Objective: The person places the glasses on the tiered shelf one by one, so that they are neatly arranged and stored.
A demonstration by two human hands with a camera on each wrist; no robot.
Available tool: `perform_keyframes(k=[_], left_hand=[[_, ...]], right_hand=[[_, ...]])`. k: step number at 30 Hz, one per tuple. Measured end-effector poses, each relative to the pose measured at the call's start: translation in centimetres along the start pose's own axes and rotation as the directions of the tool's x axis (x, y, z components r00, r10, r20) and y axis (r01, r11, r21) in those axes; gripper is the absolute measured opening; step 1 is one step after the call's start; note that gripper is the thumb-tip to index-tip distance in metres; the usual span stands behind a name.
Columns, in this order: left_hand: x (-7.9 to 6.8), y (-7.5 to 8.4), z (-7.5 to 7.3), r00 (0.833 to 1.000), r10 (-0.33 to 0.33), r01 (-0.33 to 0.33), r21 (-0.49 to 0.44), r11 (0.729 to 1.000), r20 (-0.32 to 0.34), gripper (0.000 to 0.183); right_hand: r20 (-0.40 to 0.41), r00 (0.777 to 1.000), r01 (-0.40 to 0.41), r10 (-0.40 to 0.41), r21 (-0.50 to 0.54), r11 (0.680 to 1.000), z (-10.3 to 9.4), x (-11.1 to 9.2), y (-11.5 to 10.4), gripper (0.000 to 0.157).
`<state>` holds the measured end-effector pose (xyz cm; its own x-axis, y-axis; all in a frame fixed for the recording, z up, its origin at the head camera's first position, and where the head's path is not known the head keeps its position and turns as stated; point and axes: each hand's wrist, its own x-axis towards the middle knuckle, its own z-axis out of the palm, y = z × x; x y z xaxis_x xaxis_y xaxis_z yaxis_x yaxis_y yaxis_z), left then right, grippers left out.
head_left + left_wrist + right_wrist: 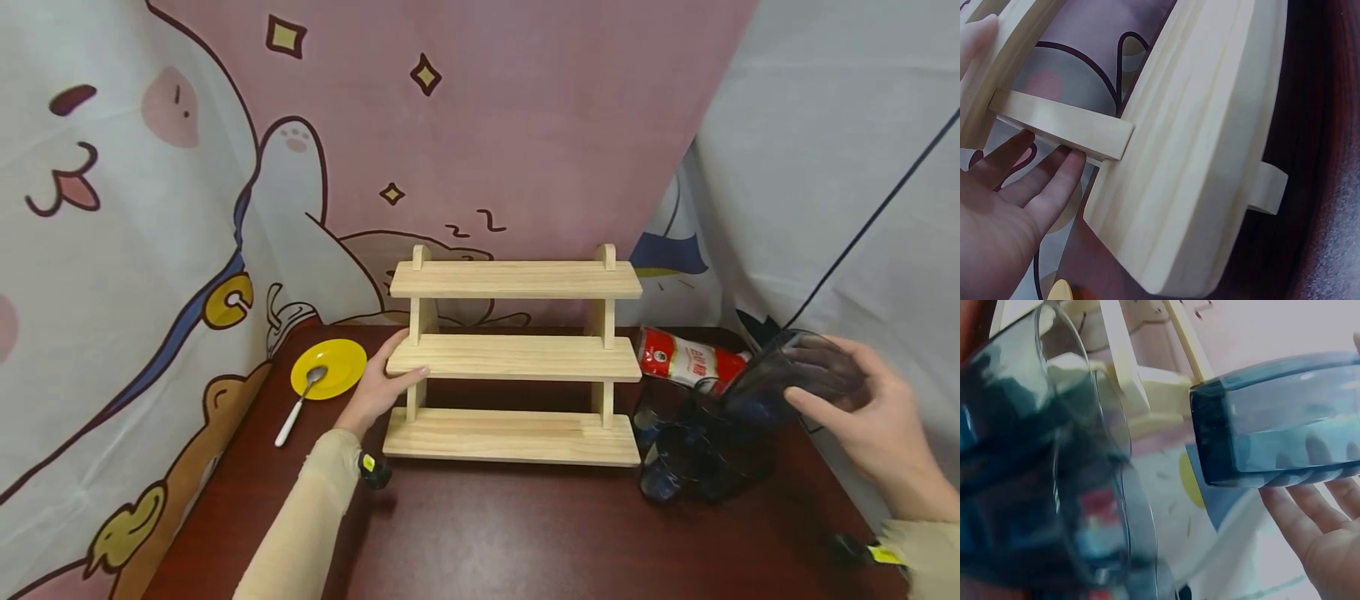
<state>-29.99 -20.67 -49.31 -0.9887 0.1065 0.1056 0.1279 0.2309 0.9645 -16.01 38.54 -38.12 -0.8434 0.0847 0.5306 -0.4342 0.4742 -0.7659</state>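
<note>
A three-tier light wooden shelf (pixel 517 358) stands on the table, and my left hand (pixel 378 385) grips the left end of its middle board, thumb in front. In the left wrist view the fingers of that hand (pixel 1010 219) rest against the upright of the shelf (pixel 1191 144). My right hand (pixel 877 417) holds a dark blue-tinted drinking glass (pixel 817 375) tilted above several similar glasses (pixel 678 454) clustered right of the shelf. Seen from the right wrist, the held glass (pixel 1285 425) lies sideways across the fingers, close to the other glasses (pixel 1016 475).
Behind the glasses lies a red and white packet (pixel 690 358). Left of the shelf is a yellow plate (pixel 345 358), with a white-handled spoon (pixel 288 423) leaning on its edge. A printed cloth (pixel 525 150) hangs behind the dark red table (pixel 495 533).
</note>
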Motion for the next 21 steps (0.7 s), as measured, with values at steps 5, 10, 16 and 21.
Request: perform_keyframes(k=[5,10,16,21], left_hand=[[-0.3,0.0,0.2,1.0,0.014,-0.014,0.0,1.0,-0.006,0.084],[-0.3,0.0,0.1,1.0,0.019,-0.019,0.006,1.0,-0.009,0.083],[-0.2,0.0,0.1,1.0,0.019,-0.019,0.007,1.0,-0.012,0.083],[-0.2,0.0,0.0,1.0,0.019,-0.019,0.005,1.0,-0.011,0.083]], right_hand=[[0.104,0.994,-0.041,0.04,0.006,0.999,2.5,1.5,-1.5,0.073],[0.175,0.982,-0.059,0.071,-0.071,0.996,5.4,2.8,-2.9,0.069],[0.212,0.975,-0.042,0.066,-0.116,0.992,8.8,4.4,-5.1,0.069],[0.239,0.968,-0.048,0.076,-0.12,0.992,11.1,5.7,-6.7,0.071]])
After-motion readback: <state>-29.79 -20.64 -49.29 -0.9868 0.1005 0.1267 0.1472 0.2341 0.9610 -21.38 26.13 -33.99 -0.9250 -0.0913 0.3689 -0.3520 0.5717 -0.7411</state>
